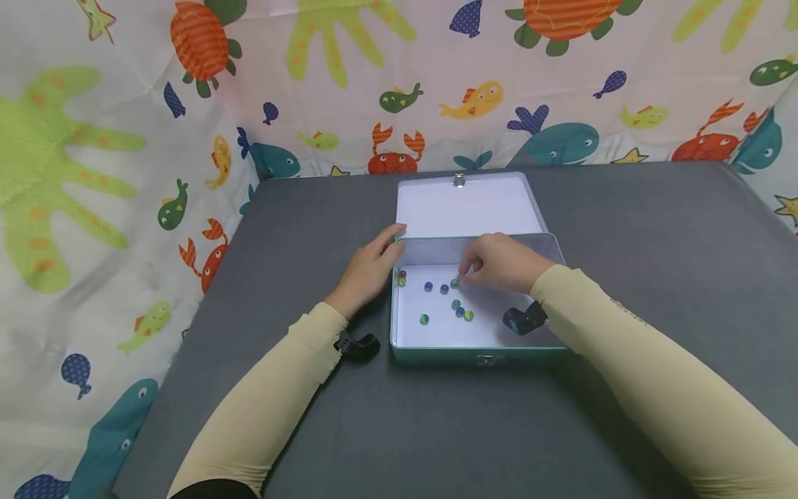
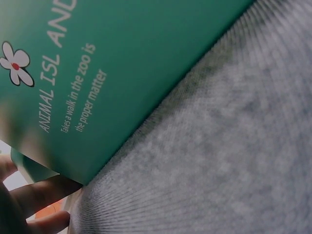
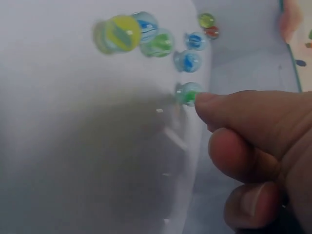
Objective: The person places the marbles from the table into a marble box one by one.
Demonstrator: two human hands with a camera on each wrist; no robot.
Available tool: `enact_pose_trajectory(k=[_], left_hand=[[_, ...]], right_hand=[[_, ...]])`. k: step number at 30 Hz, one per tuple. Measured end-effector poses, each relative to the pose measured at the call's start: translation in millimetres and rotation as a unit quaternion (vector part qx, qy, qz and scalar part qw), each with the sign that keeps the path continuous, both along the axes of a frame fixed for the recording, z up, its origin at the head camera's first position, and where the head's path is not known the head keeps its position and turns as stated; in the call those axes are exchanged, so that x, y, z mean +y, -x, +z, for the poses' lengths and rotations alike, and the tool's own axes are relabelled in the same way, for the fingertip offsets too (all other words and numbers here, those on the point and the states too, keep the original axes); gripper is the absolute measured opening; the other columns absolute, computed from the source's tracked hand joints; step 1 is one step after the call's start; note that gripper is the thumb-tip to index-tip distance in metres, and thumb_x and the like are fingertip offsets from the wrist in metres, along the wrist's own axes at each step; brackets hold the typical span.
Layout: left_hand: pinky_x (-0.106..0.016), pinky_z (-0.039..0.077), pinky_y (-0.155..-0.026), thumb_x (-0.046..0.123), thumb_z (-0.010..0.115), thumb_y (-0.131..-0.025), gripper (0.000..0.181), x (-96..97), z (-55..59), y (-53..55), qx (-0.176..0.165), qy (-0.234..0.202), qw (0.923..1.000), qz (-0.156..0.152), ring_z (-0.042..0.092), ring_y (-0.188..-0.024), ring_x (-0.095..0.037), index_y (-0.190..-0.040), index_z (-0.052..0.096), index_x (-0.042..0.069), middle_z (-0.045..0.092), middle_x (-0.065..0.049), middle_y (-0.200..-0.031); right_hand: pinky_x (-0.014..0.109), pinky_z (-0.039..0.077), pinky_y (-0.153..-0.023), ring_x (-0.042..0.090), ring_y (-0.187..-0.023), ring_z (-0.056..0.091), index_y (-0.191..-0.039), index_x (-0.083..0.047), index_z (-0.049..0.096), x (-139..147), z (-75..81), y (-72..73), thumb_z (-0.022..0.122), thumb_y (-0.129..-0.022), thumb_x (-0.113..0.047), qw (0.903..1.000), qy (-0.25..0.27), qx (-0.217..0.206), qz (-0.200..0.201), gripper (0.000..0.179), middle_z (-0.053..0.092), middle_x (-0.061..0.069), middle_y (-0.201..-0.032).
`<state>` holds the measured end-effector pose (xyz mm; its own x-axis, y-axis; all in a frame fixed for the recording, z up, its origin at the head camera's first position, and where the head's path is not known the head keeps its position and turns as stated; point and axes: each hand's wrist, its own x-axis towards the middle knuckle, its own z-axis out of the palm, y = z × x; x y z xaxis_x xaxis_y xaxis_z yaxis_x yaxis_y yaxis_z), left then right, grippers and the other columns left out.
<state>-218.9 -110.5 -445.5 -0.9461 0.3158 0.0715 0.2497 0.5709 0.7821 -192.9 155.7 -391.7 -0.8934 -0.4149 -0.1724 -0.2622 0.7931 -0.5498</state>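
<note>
A green tin box (image 1: 449, 357) lies open on the table, its pale inside holding several glass marbles. At its back left corner my left hand (image 1: 369, 272) grips the rim; in the left wrist view its fingers (image 2: 41, 197) bend round the box's corner. My right hand (image 1: 505, 263) reaches inside near the back wall, pinching at a green marble (image 3: 187, 95) with its fingertips while the other fingers curl under. Two blue marbles (image 3: 189, 61) sit in line beside that one. Nearer the front are a green-and-yellow marble (image 1: 469, 315) and a lone green marble (image 1: 424, 319).
Behind the box its hinged lid (image 1: 467, 204) lies folded back, with a metal clasp (image 1: 459, 180) at the far edge. A yellow marble and a red marble (image 3: 212, 32) sit in the left back corner. Grey table (image 1: 299, 229) surrounds the box; a printed curtain (image 1: 349, 145) hangs behind.
</note>
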Motion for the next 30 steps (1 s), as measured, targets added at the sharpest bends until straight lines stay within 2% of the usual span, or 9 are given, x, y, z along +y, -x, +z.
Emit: enact_pose_trajectory(k=[6, 12, 21, 25, 30], left_hand=[[-0.056, 0.042, -0.115, 0.054, 0.04, -0.108, 0.055, 0.6, 0.2, -1.4, -0.002, -0.001, 1.0, 0.005, 0.057, -0.132, -0.023, -0.159, 0.046, 0.034, 0.053, -0.005, -0.157], [-0.056, 0.042, -0.114, 0.054, 0.04, -0.108, 0.056, 2.0, 2.0, -2.5, -0.003, 0.006, 1.0, 0.005, 0.057, -0.132, -0.024, -0.159, 0.046, 0.033, 0.054, -0.005, -0.156], [-0.057, 0.041, -0.115, 0.054, 0.039, -0.108, 0.056, 1.4, 5.4, -1.5, 0.001, 0.005, 1.0, 0.004, 0.057, -0.134, -0.026, -0.159, 0.045, 0.033, 0.055, -0.005, -0.156], [-0.056, 0.042, -0.114, 0.054, 0.04, -0.108, 0.056, 1.1, 4.5, -1.8, -0.001, 0.008, 0.9999, 0.009, 0.058, -0.131, -0.025, -0.159, 0.046, 0.033, 0.055, -0.005, -0.156], [-0.055, 0.045, -0.111, 0.054, 0.039, -0.107, 0.056, 1.2, 2.9, -2.0, -0.006, 0.01, 0.9999, 0.007, 0.059, -0.127, -0.026, -0.159, 0.046, 0.034, 0.056, -0.007, -0.154]], right_hand=[[0.033, 0.048, -0.069, 0.018, -0.076, 0.056, -0.093, -0.01, 0.083, -1.6, -4.4, 1.1, 0.082, -0.088, -0.009, 0.9996, -0.022, 0.008, 0.015, 0.005, 0.067, 0.002, -0.079], [0.036, 0.053, -0.076, 0.019, -0.082, 0.061, -0.092, -0.012, 0.085, -1.7, -6.5, -0.3, 0.085, -0.086, -0.01, 0.999, -0.04, 0.007, 0.017, 0.006, 0.074, 0.0, -0.087], [0.036, 0.052, -0.077, 0.019, -0.085, 0.06, -0.091, -0.015, 0.086, -2.5, -3.5, -0.8, 0.083, -0.087, -0.007, 0.9987, -0.05, 0.0, 0.015, 0.009, 0.075, -0.001, -0.09], [0.035, 0.052, -0.074, 0.019, -0.081, 0.06, -0.094, -0.013, 0.085, -1.5, -2.5, -0.5, 0.086, -0.086, -0.012, 0.9991, -0.036, -0.018, 0.011, 0.009, 0.074, 0.001, -0.09], [0.034, 0.05, -0.07, 0.02, -0.077, 0.058, -0.099, -0.009, 0.082, 0.9, 1.3, -2.5, 0.088, -0.085, -0.018, 0.9995, -0.005, -0.033, -0.001, 0.018, 0.069, 0.003, -0.081]])
